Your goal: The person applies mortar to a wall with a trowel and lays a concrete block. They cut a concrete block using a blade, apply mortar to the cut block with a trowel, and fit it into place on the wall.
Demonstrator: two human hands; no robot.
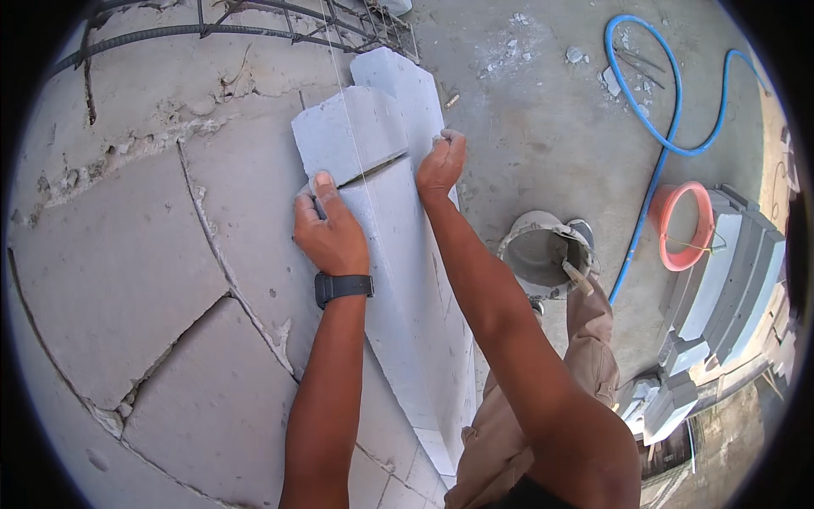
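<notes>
L hand (331,233) is at the near-left corner of the short block (348,131); thumb on top by the joint, other fingers bent down the L side, so fingers look closed on that corner; R hand (441,165) is at the R side of the run, fingers curled in; can't tell if they grip anything. Step in hand, as I judge it: steadying & lining up the short block, which lies toward the far end of the block run (394,263), w/ a dark, uneven gap betw. the two; any shift of it calls for light, even pressure, since the edges look chippy. Thin string (343,81) passes over the short block's top.

Materials: run is pale, fine-pored, matte, flat-faced, approx. rectangular; tall block (415,97) stands just beside the short one, on its R; big grey block surface (127,263) to the L has rough mortar joints, some open; black watch on L wrist.

Lower down, by the feet: grey bucket (531,222), round, crusted rim, w/ wet-looking grey mix & a tool handle (579,278) leaning out; beyond, on smooth grey concrete floor (500,161), blue hose (653,182) loops; pink bucket (658,209) near stacked blocks (721,276); ribbed rebar (161,34) at far-L edge; pale rubble (575,55) toward the floor's far side.
</notes>
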